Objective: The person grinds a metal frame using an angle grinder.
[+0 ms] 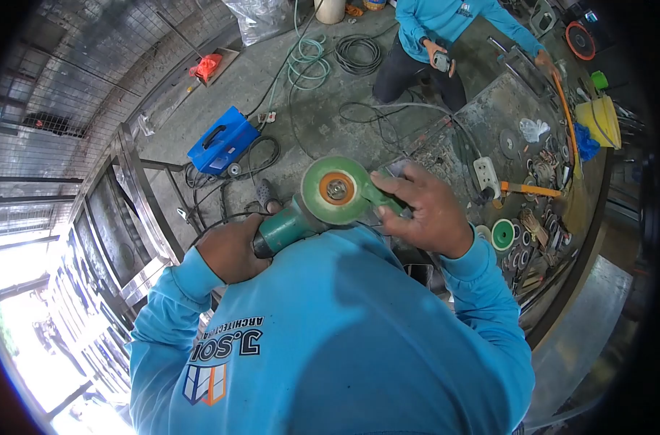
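An angle grinder (286,227) lies close against my chest, its green disc (321,171) turned up toward me. An orange centre and metal spindle fitting (335,189) show in the middle of the disc. My left hand (232,246) is wrapped round the grinder's dark green body. On the other side, my right hand (428,206) pinches a green piece (380,197) at the disc's right edge, thumb below and fingers above. The palm side of the right hand is partly hidden.
A blue machine (223,141) with cables stands on the floor ahead. Another person (446,36) kneels at the back, holding a tool. At right are a power strip (486,176), an orange-handled hammer (530,189), several loose discs (503,234) and a yellow bucket (598,123). Metal frames (138,196) stand left.
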Motion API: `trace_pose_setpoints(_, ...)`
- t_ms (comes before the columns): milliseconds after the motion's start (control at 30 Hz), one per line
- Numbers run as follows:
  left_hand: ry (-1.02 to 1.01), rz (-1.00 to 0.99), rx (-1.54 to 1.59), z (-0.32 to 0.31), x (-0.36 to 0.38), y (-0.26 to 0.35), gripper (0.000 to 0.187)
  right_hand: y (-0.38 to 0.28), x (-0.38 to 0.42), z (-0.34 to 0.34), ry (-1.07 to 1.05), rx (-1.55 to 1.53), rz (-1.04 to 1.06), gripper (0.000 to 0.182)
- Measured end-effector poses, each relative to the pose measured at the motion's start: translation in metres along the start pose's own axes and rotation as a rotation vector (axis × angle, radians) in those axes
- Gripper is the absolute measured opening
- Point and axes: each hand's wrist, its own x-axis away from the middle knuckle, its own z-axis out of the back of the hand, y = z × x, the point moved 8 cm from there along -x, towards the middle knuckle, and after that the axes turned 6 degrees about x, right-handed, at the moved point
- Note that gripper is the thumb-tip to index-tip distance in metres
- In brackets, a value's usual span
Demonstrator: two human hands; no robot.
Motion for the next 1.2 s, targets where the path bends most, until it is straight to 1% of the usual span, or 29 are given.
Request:
trace_pose_setpoints(33,0.005,0.006,0.017,-0.001,-0.001,-0.002,0.071,0.005,0.002,0.003,-0.015,-0.043,-0.014,0.045)
trace_pose_setpoints(133,0.037,0.038,0.098,-0.001,-0.003,-0.008,0.073,0.071,0.013,0.007,0.283,-0.122,-0.192,0.045)
trace_pose_setpoints(200,0.028,0.057,0.119,-0.006,-0.006,-0.013,0.076,0.144,0.030,-0.009,0.378,0.065,-0.436,0.045)
trace_pose_setpoints(267,0.028,0.046,0.139,-0.006,-0.008,-0.014,0.078,0.202,0.052,-0.033,0.401,0.264,-0.612,0.048)
trace_pose_setpoints(300,0.030,0.027,0.149,-0.005,-0.009,-0.012,0.078,0.220,0.058,-0.041,0.410,0.363,-0.697,0.050)
trace_pose_setpoints(400,0.064,0.007,0.186,-0.006,-0.009,-0.019,0.079,0.246,0.072,-0.064,0.380,0.310,-0.849,0.054)
trace_pose_setpoints(433,0.060,-0.019,0.192,-0.007,-0.012,-0.018,0.079,0.256,0.078,-0.079,0.441,0.328,-0.832,0.056)
trace_pose_setpoints(467,0.058,-0.034,0.275,-0.007,-0.014,-0.015,0.078,0.269,0.088,-0.094,0.512,0.364,-0.834,0.058)
trace_pose_setpoints(500,0.040,-0.056,0.356,-0.010,-0.016,-0.012,0.077,0.278,0.093,-0.105,0.474,0.401,-0.877,0.059)
trace_pose_setpoints(533,0.043,-0.032,0.351,-0.011,-0.018,-0.016,0.075,0.281,0.097,-0.111,0.483,0.474,-0.859,0.067)
trace_pose_setpoints(600,0.041,0.005,0.349,-0.013,-0.023,-0.025,0.071,0.269,0.092,-0.101,0.352,0.461,-0.924,0.065)
trace_pose_setpoints(700,0.067,0.047,0.347,-0.009,-0.023,-0.032,0.067,0.243,0.096,-0.066,0.515,0.409,-0.881,0.053)
trace_pose_setpoints(800,0.107,0.071,0.345,-0.008,-0.021,-0.027,0.067,0.248,0.118,-0.047,0.575,0.285,-0.960,0.043)
trace_pose_setpoints(900,0.125,0.052,0.322,-0.006,-0.023,-0.024,0.068,0.260,0.138,-0.028,0.745,0.363,-0.942,0.034)
trace_pose_setpoints(1000,0.101,0.105,0.350,-0.006,-0.024,-0.022,0.069,0.258,0.148,0.017,0.718,0.252,-1.146,0.031)
trace_pose_setpoints(1100,0.111,0.088,0.305,-0.003,-0.024,-0.016,0.069,0.258,0.133,0.003,0.469,0.218,-1.021,0.031)
trace_pose_setpoints(1133,0.113,0.091,0.293,-0.003,-0.026,-0.016,0.069,0.267,0.126,-0.021,0.284,0.303,-0.965,0.033)
trace_pose_setpoints(1200,0.119,0.100,0.274,-0.006,-0.026,-0.018,0.068,0.273,0.139,-0.050,0.158,0.328,-0.961,0.034)
